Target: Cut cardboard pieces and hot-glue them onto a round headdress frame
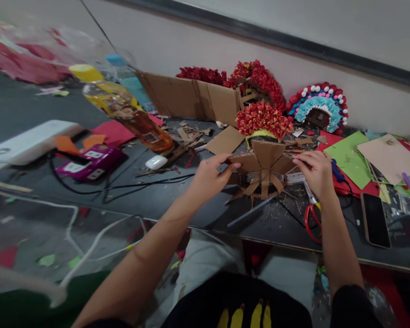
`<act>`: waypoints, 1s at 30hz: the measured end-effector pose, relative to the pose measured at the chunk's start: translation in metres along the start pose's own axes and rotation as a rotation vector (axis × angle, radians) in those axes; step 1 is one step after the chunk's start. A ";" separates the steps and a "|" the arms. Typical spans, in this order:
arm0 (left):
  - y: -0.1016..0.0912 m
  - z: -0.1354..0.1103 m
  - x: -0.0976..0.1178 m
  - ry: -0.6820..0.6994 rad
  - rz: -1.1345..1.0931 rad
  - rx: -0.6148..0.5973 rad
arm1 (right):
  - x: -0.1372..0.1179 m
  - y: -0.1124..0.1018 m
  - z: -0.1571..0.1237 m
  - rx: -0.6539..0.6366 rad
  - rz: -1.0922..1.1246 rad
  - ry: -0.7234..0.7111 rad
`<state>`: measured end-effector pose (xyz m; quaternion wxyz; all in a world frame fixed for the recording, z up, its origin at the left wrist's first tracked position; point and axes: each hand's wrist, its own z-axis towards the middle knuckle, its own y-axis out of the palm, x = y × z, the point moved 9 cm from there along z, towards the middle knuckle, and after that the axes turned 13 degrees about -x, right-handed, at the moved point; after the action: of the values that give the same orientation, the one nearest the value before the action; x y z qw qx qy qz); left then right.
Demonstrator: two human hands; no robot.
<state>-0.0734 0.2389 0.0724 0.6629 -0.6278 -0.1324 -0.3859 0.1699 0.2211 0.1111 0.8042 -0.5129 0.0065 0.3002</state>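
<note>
A folded cardboard piece (264, 165) with strips hanging under it stands on the dark table (164, 200). My left hand (208, 175) pinches its left wing, fingers closed on the cardboard edge. At its right wing my right hand (315, 172) grips the other edge, fingers curled over it. Just behind the piece sits a headpiece of red paper flowers (263, 119). Red-handled scissors (310, 218) lie on the table under my right forearm.
A black phone (376, 219) lies at the right near the table edge. Coloured paper sheets (350, 157), a cardboard box (194, 98), more flower headpieces (319, 107), a tipped bottle (130, 111), a purple packet (90, 163), cables (123, 187) and cardboard scraps crowd the table.
</note>
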 end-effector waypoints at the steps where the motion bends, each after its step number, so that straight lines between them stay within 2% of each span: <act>1: 0.000 0.000 0.000 0.002 0.006 0.001 | -0.001 -0.001 0.000 0.007 -0.008 -0.006; 30: 0.001 0.004 -0.002 0.015 0.038 -0.024 | -0.002 0.002 -0.001 0.044 -0.016 -0.018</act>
<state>-0.0727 0.2432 0.0716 0.6633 -0.6353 -0.1108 -0.3796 0.1678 0.2198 0.1095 0.8177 -0.4924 0.0019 0.2981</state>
